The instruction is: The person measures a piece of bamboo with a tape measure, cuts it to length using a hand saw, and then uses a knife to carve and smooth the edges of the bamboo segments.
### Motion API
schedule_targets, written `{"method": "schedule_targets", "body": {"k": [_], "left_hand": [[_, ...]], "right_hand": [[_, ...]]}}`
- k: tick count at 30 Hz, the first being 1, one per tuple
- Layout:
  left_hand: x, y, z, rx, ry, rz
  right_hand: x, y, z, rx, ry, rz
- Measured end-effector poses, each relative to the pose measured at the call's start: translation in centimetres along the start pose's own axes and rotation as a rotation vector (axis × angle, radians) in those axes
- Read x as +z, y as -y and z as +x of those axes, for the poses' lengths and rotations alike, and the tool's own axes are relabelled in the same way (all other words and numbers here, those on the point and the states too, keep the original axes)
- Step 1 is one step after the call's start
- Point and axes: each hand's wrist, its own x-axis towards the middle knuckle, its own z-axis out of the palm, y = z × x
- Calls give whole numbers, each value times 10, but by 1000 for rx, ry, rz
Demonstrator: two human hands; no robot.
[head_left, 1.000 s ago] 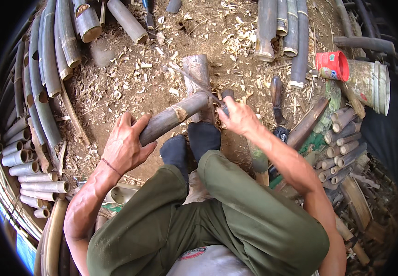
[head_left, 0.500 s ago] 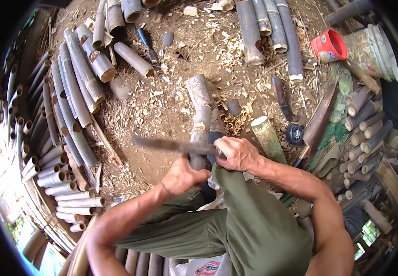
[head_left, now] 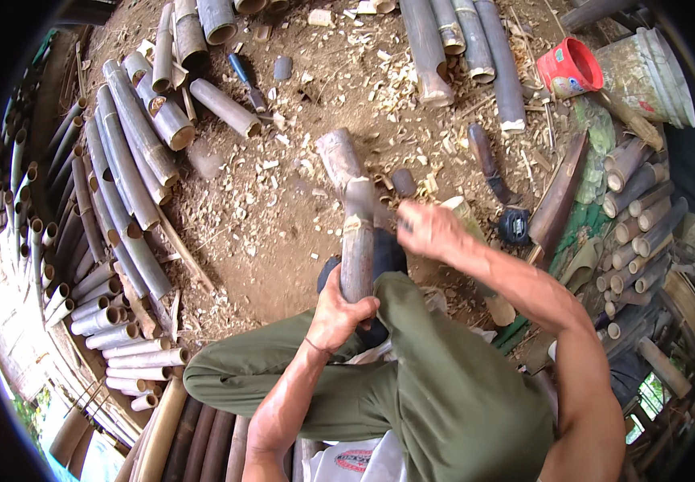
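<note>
My left hand [head_left: 338, 315] is wrapped round the lower end of a short grey bamboo tube [head_left: 356, 261]. The tube stands steeply in front of my knees, its far end against a pale, rough wooden block [head_left: 337, 153] on the ground. My right hand [head_left: 432, 229] is closed round the handle of a machete. Smeared by motion, the machete blade [head_left: 384, 214] is beside the upper part of the tube; I cannot tell whether it touches. A dark short bamboo ring [head_left: 404, 182] lies just beyond my right hand.
Long bamboo tubes [head_left: 126, 136] lie at the left, with stacked pieces [head_left: 147, 355] below them. More tubes [head_left: 494, 64] lie far right. A red bucket [head_left: 570, 68], a dirty white bucket [head_left: 645, 80], a curved-handled tool [head_left: 488, 161] and a blue-handled tool [head_left: 245, 76] rest on chip-strewn ground.
The machete has swung from lying across the tube to its right side, far end up. My left hand has gripped the tube lower down, and the tube shows more fully.
</note>
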Motion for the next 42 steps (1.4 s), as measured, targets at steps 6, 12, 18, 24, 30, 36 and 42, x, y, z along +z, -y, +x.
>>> {"method": "schedule_targets", "body": {"k": [6, 12, 18, 24, 30, 36, 42], "left_hand": [[2, 16, 0, 60, -38, 148], [5, 15, -1, 24, -1, -10], [-6, 21, -5, -47, 137, -604], [-11, 27, -2, -50, 208, -716], [-10, 34, 2, -6, 289, -885], [-4, 38, 2, -133, 212, -1112], [-1, 39, 5, -197, 303, -1177]], "right_hand": [[11, 4, -4, 47, -41, -100], [9, 16, -13, -345, -148, -1], [10, 30, -17, -300, -107, 135], [9, 18, -6, -77, -5, 69], [4, 5, 5, 126, 3, 163], [19, 11, 0, -49, -75, 64], [5, 36, -19, -346, -102, 65]]}}
